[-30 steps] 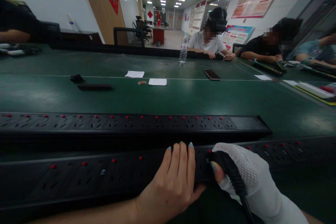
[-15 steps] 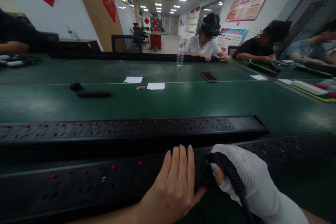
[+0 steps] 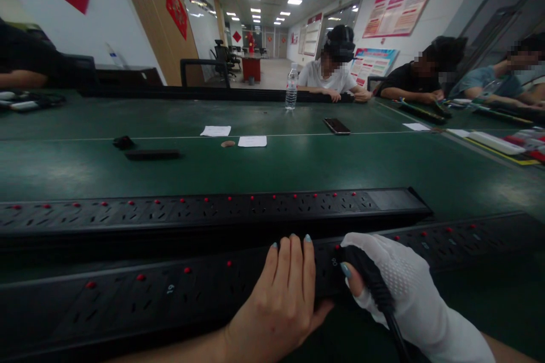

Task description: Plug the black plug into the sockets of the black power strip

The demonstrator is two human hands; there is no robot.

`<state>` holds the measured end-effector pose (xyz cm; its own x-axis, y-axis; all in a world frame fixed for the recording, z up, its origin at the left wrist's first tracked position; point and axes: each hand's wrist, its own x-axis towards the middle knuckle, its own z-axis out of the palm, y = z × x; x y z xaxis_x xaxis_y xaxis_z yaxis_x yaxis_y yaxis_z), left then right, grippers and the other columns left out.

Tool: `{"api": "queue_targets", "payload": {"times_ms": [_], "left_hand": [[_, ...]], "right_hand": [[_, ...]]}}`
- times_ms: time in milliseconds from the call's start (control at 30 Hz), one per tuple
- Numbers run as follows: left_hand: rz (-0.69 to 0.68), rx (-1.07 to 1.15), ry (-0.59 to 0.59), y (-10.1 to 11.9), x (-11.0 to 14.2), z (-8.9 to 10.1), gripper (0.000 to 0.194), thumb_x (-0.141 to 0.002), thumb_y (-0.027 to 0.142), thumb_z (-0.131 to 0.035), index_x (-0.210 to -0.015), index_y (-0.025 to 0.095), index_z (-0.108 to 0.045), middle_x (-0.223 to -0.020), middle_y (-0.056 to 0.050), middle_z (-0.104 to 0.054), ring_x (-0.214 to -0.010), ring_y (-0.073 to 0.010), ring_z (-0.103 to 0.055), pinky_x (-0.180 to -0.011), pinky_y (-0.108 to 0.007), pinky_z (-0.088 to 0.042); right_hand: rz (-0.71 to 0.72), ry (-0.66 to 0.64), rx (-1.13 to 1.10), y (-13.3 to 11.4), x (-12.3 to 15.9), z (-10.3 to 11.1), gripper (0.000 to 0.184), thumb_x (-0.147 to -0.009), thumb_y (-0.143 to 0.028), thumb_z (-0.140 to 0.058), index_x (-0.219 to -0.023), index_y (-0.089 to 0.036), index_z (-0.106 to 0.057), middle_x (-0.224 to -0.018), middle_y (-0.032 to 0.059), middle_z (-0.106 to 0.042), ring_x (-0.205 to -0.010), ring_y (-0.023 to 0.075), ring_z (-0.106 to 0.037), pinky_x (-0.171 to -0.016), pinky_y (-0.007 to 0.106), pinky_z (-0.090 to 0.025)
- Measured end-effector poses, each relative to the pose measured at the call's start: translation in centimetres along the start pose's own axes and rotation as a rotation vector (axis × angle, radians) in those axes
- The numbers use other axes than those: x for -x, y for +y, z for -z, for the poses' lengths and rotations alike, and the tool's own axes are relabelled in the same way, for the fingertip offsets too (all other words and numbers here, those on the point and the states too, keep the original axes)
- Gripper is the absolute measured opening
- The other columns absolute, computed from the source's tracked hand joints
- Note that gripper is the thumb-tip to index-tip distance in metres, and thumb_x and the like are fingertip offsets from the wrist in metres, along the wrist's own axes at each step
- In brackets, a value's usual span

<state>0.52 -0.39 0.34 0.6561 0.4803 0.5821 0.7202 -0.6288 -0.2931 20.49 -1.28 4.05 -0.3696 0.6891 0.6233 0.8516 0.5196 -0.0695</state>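
A long black power strip [image 3: 140, 302] with red-dotted sockets lies across the front of the green table. My bare left hand [image 3: 279, 295] is laid over its middle, fingers together on top and thumb at the near edge, gripping it. Just to the right, my right hand [image 3: 395, 278], in a white glove with the thumb tip bare, is closed around a black plug [image 3: 368, 272]. The plug is up against the strip's sockets; its prongs are hidden. From it a thick black cord [image 3: 398, 332] runs down toward me. Behind lies a second black power strip [image 3: 238, 214].
Farther back on the table [image 3: 298, 164] lie a phone [image 3: 337, 126], white paper slips [image 3: 252, 141], a small black bar [image 3: 153, 155] and a standing water bottle [image 3: 291, 89]. Several people sit across and to the right, near other strips.
My view has shifted very slightly. Both hands keep their places on the strip, and the plug stays in my right hand against the sockets.
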Motion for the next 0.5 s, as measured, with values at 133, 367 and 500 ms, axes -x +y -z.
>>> {"api": "queue_targets", "payload": {"times_ms": [133,367,500], "left_hand": [[0.001,0.002,-0.012,0.0,-0.05,0.04,0.059,-0.087,0.048,-0.037,-0.119,0.001,-0.051,-0.116,-0.019,-0.057,-0.107,-0.0298,-0.054,-0.085,-0.038,-0.045],[-0.007,-0.001,-0.011,-0.03,-0.01,0.11,0.059,-0.088,0.047,-0.036,-0.121,0.0,-0.049,-0.117,-0.02,-0.056,-0.108,-0.0298,-0.053,-0.086,-0.038,-0.045],[-0.001,0.002,-0.015,0.0,0.07,0.07,0.059,-0.087,0.047,-0.036,-0.121,0.0,-0.048,-0.117,-0.02,-0.056,-0.108,-0.0298,-0.053,-0.086,-0.038,-0.044]], "right_hand": [[0.012,0.001,-0.007,-0.11,0.0,0.18,0.015,-0.08,-0.026,-0.048,-0.089,-0.016,-0.056,-0.076,0.0059,-0.065,-0.065,0.0168,-0.062,-0.059,0.029,-0.051],[0.002,-0.02,-0.009,-0.23,-0.16,0.26,0.014,-0.078,-0.025,-0.051,-0.089,-0.018,-0.056,-0.075,0.004,-0.065,-0.064,0.0151,-0.062,-0.059,0.026,-0.05],[0.002,-0.017,-0.012,-0.07,-0.01,0.2,0.017,-0.077,-0.024,-0.052,-0.092,-0.017,-0.055,-0.08,0.0049,-0.065,-0.068,0.016,-0.063,-0.063,0.028,-0.05]]}}
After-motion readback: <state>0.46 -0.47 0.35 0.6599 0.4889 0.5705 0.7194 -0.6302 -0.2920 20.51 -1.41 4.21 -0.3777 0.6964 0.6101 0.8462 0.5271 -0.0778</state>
